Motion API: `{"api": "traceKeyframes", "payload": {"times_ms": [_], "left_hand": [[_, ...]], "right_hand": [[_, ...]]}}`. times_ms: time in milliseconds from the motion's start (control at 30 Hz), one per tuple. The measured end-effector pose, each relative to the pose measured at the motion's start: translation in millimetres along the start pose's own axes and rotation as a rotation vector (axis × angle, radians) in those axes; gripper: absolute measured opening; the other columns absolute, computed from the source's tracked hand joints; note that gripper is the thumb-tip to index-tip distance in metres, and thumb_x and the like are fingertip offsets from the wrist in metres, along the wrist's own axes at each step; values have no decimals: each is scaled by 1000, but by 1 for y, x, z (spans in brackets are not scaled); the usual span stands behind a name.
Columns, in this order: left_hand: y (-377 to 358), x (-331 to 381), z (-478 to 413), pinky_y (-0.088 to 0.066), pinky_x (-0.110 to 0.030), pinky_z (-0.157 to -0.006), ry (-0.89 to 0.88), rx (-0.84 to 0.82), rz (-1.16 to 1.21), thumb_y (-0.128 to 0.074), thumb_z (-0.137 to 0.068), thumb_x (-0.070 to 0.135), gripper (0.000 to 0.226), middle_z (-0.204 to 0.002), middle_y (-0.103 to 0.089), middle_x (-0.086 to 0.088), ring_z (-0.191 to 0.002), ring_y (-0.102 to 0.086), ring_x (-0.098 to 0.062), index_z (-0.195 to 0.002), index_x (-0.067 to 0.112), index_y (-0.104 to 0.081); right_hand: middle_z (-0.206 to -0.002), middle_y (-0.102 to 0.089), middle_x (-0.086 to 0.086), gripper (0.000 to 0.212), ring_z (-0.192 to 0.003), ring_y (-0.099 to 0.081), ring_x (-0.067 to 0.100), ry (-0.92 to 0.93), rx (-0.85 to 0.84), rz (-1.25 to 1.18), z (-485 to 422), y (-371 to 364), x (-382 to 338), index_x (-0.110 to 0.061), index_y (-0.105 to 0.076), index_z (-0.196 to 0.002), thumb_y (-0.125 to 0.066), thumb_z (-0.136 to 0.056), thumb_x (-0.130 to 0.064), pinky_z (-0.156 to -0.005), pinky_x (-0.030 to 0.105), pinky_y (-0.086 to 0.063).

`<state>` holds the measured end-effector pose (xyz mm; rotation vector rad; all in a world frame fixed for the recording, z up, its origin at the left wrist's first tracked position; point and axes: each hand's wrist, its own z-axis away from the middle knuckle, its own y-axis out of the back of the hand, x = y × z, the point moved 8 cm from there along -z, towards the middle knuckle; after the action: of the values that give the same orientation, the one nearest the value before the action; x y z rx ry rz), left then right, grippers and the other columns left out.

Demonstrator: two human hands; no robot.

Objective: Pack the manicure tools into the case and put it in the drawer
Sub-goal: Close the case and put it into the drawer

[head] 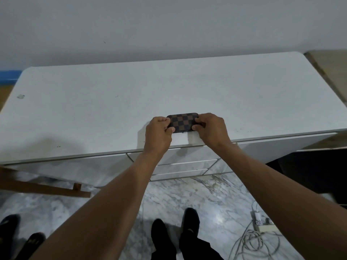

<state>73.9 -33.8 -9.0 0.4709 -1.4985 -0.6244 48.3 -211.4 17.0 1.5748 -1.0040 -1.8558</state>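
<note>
A small brown-and-black checkered case [182,122] is closed and held just above the front edge of the white dresser top [116,102]. My left hand [157,136] grips its left end and my right hand [211,130] grips its right end, thumbs on the near edge. No loose manicure tools are visible. Below my wrists, the top drawer [189,156] sits in a stack of three shut drawers.
A wooden chair frame [43,188] stands low at the left. A power strip with coiled cables [257,233] lies on the marble floor at the right. My black shoes [174,233] are below; other dark slippers [20,239] sit at the lower left.
</note>
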Motion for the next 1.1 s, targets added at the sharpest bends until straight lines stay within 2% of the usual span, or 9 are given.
{"api": "traceKeyframes", "payload": {"times_ms": [167, 500, 567, 633, 667, 767, 833, 933, 1100], "left_hand": [[0, 1, 0, -40, -25, -107, 23, -4, 5, -65, -92, 7, 39, -130, -57, -11, -119, -55, -23, -130, 1, -60], [1, 0, 7, -41, -32, -109, 12, -2, 40, -64, -93, 10, 44, -135, -57, -12, -123, -55, -25, -135, 3, -55], [3, -1, 15, -42, -23, -106, -20, 41, 51, -63, -94, 10, 44, -133, -56, -7, -119, -56, -20, -137, 6, -55], [10, 2, 31, -41, -6, -94, -85, 149, 63, -60, -95, 9, 40, -125, -53, 3, -109, -55, -10, -135, 9, -58], [14, 5, 43, -42, -5, -88, -139, 206, 71, -59, -95, 9, 35, -120, -53, 5, -102, -55, -7, -131, 10, -61], [6, 6, 84, -51, -22, -79, -354, 248, -27, -56, -94, 8, 20, -104, -62, -3, -90, -59, -12, -110, 7, -68], [-11, -7, 101, -55, -35, -77, -380, 182, -161, -52, -95, 16, 21, -100, -65, -5, -90, -62, -20, -104, 8, -69], [-31, -32, 103, -53, -47, -93, -255, 60, -346, -41, -94, 31, 44, -119, -63, -15, -110, -61, -33, -121, 4, -63], [-48, -53, 102, -25, -56, -115, -111, -97, -601, -26, -95, 51, 72, -151, -40, -18, -140, -37, -35, -148, 2, -35]], "right_hand": [[-104, -71, 13, 16, -95, -65, 29, -9, -4, 14, 1, -1, 1, -2, -71, -97, -67, -87, -14, -87, 38, -52], [-116, -70, 10, 27, -105, -64, 25, -6, 3, -61, 13, 1, 4, -7, -67, -117, -62, -90, -11, -94, 31, -50], [-118, -66, 8, 28, -106, -63, 23, 63, 28, -60, 24, 1, 2, -10, -64, -118, -60, -91, -10, -93, 29, -49], [-119, -62, 7, 28, -101, -62, 20, 148, 91, -63, 43, 0, 3, -12, -62, -118, -61, -91, -13, -89, 28, -52], [-115, -62, 7, 25, -97, -63, 19, 198, 114, -57, 54, -2, 5, -11, -63, -115, -61, -90, -14, -85, 28, -54], [-100, -67, 9, 17, -87, -65, 22, 337, 83, 43, 90, -20, 12, -8, -68, -104, -63, -88, -14, -75, 30, -54], [-110, -67, 13, 26, -99, -66, 28, 323, -30, 177, 101, -42, 27, -5, -66, -112, -63, -88, -17, -84, 31, -53], [-138, -54, 18, 50, -128, -51, 34, 255, -88, 295, 95, -58, 48, -2, -51, -134, -63, -89, -21, -106, 42, -45], [-161, -19, 8, 67, -150, -14, 27, 201, -219, 329, 90, -72, 60, -8, -19, -153, -47, -98, -35, -121, 48, -18]]}}
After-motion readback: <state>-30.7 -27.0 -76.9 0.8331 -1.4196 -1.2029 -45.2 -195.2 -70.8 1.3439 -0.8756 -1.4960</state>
